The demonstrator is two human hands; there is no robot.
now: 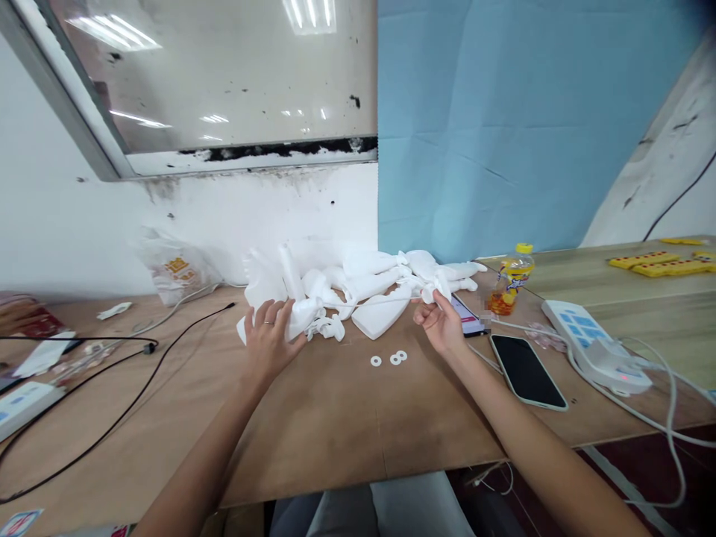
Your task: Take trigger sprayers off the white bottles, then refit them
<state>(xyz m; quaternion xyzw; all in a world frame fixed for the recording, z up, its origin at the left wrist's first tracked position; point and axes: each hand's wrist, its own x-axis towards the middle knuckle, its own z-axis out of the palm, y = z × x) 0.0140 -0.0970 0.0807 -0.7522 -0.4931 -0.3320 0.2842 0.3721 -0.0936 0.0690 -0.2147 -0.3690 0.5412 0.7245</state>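
My left hand [271, 335] is wrapped over a white plastic piece [303, 314] at the near left side of a pile of white doll-like parts [372, 280]. A thin pale cord [372, 302] runs from that piece toward the right. At the cord's other end, my right hand [439, 321] pinches a small white part [428, 295] between thumb and fingers. Several small white rings [376, 361] lie flat on the brown table, below and between my hands.
Right of the pile are a drink bottle [512, 280], a dark-screened phone [529, 371], another phone [468, 317] and a power strip [596, 347] with cables. A plastic bag [176, 267] and black cable [162, 358] lie left. Another person's hand [16, 315] shows far left.
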